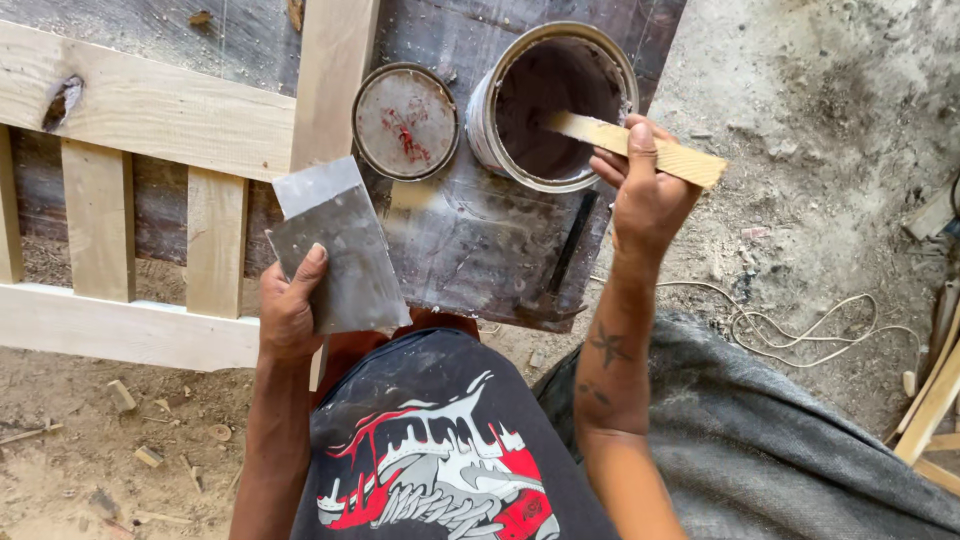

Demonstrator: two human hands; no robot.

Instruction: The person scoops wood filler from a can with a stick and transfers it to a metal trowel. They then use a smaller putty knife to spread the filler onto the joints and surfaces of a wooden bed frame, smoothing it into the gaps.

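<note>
Right hand (648, 195) is clamped on a flat wooden stick (640, 148) dipped into the open paint can (556, 105) at far centre; left hand (290, 310) grips a metal scraper blade (335, 250) near the round lid (405, 121)

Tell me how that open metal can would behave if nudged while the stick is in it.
The can looks fairly stable: upright and wide-based on the dark board. It probably feels heavy, holding dark paste. Levering the wooden stick in the right hand might tip it.
</note>
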